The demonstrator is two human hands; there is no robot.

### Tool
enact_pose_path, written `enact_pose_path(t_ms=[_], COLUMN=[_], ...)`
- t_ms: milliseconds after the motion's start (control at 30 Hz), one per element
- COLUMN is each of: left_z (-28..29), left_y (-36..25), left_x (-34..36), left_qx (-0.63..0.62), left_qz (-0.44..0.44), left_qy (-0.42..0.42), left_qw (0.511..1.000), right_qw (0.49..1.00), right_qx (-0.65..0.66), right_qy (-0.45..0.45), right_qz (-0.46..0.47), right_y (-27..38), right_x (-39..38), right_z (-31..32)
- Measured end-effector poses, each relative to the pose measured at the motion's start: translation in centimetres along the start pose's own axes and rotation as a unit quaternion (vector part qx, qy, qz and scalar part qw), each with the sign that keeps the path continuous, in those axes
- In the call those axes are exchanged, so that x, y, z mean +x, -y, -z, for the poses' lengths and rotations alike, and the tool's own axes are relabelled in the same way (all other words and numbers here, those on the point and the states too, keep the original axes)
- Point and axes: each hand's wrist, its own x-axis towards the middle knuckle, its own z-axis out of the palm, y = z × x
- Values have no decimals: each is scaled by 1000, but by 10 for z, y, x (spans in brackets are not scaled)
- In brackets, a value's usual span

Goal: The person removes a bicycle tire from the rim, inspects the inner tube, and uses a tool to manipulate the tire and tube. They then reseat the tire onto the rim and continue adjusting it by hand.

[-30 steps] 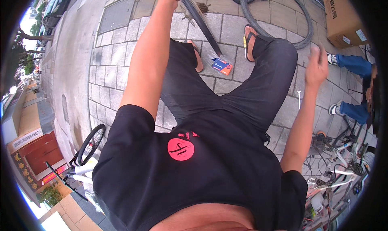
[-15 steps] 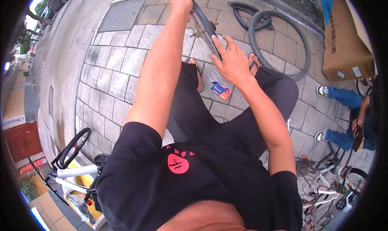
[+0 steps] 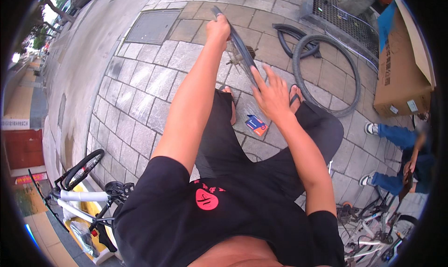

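A bicycle wheel [image 3: 239, 44] stands nearly edge-on between my feet, its dark tyre facing up at me. Behind the tyre show the hub and sprockets [image 3: 252, 52]. My left hand [image 3: 218, 30] is closed round the far part of the tyre and rim. At the near end my right hand [image 3: 272, 93] lies along the tyre with its fingers apart and slightly blurred. The index finger and thumb meet the tyre's side; whether they press on it I cannot tell. Below, a small blue and orange box [image 3: 255, 125] lies on the paving between my feet.
A loose tyre [image 3: 356, 87] and a folded dark tyre [image 3: 283, 35] lie ahead to the right. Farther right stand a large cardboard box [image 3: 396, 75] and a person in blue jeans [image 3: 394, 132]. Bicycles [image 3: 84, 197] are at left and parts of others [image 3: 375, 234] at lower right.
The whole view has shifted, so the scene sits lower in the picture. My left hand keeps its hold on the wheel. The right hand's fingers have moved slightly along the tyre.
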Motion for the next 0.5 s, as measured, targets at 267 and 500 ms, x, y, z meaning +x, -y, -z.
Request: enact_pose_path(t_ms=[267, 500], left_z=[-21, -4], left_y=[8, 38], left_x=[-73, -197], left_qx=[30, 99], left_qz=[-88, -174], left_qy=[32, 62], left_qw=[995, 978], right_qw=[996, 887], right_qx=[-21, 353], right_qy=[50, -20], right_qz=[-66, -298], right_y=[5, -27], right_x=[62, 25], right_z=[19, 27])
